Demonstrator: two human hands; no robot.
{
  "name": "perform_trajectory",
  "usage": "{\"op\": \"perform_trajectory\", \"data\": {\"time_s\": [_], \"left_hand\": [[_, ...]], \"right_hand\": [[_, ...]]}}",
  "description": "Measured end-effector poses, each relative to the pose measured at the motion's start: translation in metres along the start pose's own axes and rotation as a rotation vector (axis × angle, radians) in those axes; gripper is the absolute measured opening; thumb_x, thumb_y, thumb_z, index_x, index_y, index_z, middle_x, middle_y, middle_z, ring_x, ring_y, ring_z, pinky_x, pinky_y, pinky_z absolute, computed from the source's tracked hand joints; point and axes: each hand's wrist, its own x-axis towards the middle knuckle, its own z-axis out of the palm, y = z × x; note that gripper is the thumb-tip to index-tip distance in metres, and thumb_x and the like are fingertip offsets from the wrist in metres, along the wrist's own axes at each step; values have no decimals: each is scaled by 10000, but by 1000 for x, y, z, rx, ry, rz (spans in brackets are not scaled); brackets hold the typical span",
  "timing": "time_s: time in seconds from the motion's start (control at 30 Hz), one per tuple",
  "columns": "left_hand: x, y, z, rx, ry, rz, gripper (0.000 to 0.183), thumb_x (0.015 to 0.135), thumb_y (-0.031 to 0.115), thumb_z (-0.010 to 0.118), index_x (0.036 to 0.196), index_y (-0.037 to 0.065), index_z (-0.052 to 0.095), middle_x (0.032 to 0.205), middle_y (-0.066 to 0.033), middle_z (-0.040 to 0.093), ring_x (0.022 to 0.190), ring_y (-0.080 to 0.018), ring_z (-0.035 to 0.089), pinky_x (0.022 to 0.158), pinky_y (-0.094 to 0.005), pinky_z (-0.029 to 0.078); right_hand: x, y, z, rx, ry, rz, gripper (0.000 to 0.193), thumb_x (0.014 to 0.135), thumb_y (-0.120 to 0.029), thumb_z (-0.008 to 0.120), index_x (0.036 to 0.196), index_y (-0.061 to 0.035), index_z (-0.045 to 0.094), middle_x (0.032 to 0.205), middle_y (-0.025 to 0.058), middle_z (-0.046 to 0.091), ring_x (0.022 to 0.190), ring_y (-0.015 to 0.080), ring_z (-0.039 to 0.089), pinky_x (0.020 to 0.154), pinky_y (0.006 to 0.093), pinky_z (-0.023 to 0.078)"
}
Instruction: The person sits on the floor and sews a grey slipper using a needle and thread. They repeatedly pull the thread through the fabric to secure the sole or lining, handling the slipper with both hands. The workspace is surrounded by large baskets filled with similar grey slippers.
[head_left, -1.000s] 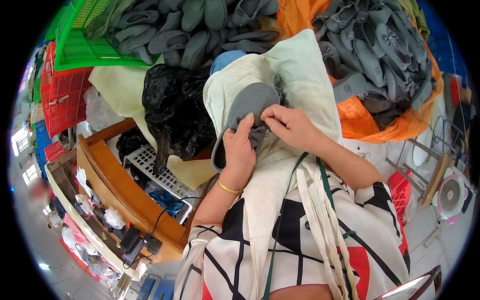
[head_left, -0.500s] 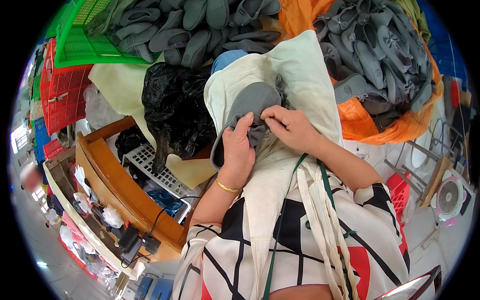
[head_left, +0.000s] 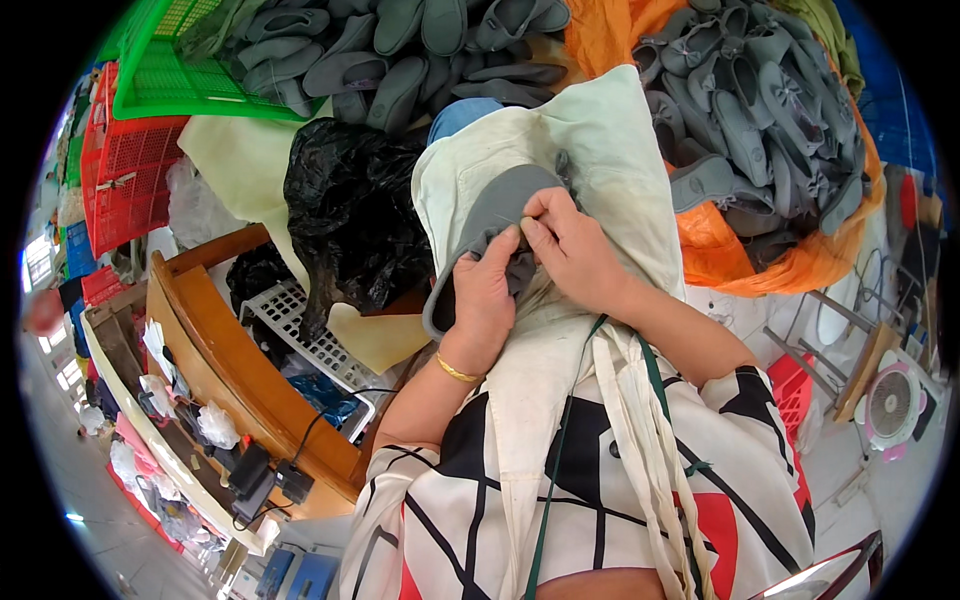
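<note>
A grey cloth shoe (head_left: pixel 505 195) rests on the cream cloth (head_left: pixel 620 140) over my lap, its rounded toe pointing away from me. My left hand (head_left: pixel 485 290) grips its near part, thumb on top, over gathered grey fabric that is partly covered. Close against that thumb, my right hand (head_left: pixel 575 245) pinches with thumb and forefinger above the upper. A thin light line shows by the fingertips; what they pinch is too small to make out. A small dark grey piece (head_left: pixel 565 170) lies on the cloth beyond the shoe, partly hidden.
Many grey shoes (head_left: pixel 400 90) are heaped ahead by a green crate (head_left: pixel 180 90). More fill an orange sack (head_left: pixel 720 255) at the right. Left are a black plastic bag (head_left: pixel 345 200), a white basket (head_left: pixel 300 325) and a wooden table (head_left: pixel 240 365). A fan (head_left: pixel 890 405) stands far right.
My right hand has shifted slightly, its fingers now bunched nearer my left thumb with the knuckles raised. The left hand keeps its hold on the shoe.
</note>
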Motion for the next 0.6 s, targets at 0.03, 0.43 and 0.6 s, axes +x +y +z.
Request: {"op": "perform_trajectory", "data": {"time_s": [0.03,0.43,0.6], "left_hand": [[0,-2,0,23,-8,27,115,925,80,657,1010,9,687,981,-49,704,876,-127,661,800,-269,525],[-9,-10,2,542,-224,147,117,935,112,657,987,22,711,884,24,674,803,-52,579,713,-224,474],[10,52,26,1369,-541,166,277,815,231,627,948,-12,650,753,-176,625,659,-236,605,650,-367,484]], "right_hand": [[3,-6,-3,39,-38,55,115,969,-124,545,1038,-56,484,774,164,629,723,370,643,623,420,501],[0,-15,-38,-321,-80,-253,47,886,-100,640,885,-55,629,837,97,588,741,306,596,642,375,485],[-27,-1,-44,-34,8,-157,48,903,-77,651,909,-40,621,830,73,592,679,185,580,606,291,467]]}}
